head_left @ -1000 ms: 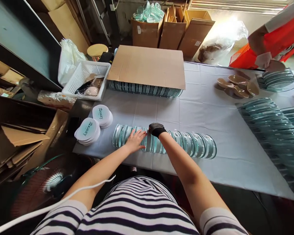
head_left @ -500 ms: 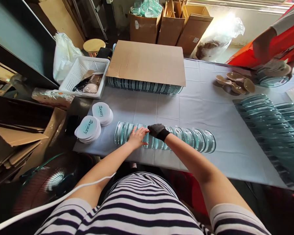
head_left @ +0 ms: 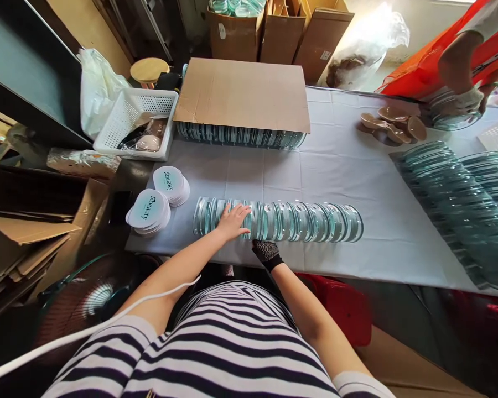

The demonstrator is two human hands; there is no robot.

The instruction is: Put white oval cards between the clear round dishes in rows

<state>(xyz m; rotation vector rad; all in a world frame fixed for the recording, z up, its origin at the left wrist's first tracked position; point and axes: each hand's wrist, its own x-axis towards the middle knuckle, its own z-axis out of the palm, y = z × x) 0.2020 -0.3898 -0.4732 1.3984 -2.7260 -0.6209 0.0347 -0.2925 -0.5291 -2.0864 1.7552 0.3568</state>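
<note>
A long row of round, clear greenish glass pieces [head_left: 311, 222], standing on edge like dishes or lids, runs along the near side of the table. My bare left hand [head_left: 233, 221] lies on top of the row left of its middle, fingers spread. My right hand [head_left: 266, 251], in a dark dotted glove, is at the row's near edge with its fingers curled together. Its fingertips are partly hidden, so what they hold, if anything, cannot be made out. Left of the row are two stacks of round printed cards [head_left: 148, 209].
Cardboard [head_left: 244, 94] covers another glass row at the back. A white basket [head_left: 103, 148] with bagged items stands at the left. More glass rows [head_left: 452, 204] and brown dishes [head_left: 417, 129] are on the right. A co-worker's hands [head_left: 467, 100] handle glass there. A white cable crosses my left arm.
My right hand has come from the top of the glass row down to its near edge, toward my body. My left hand stays on the row. The camera view has shifted slightly.
</note>
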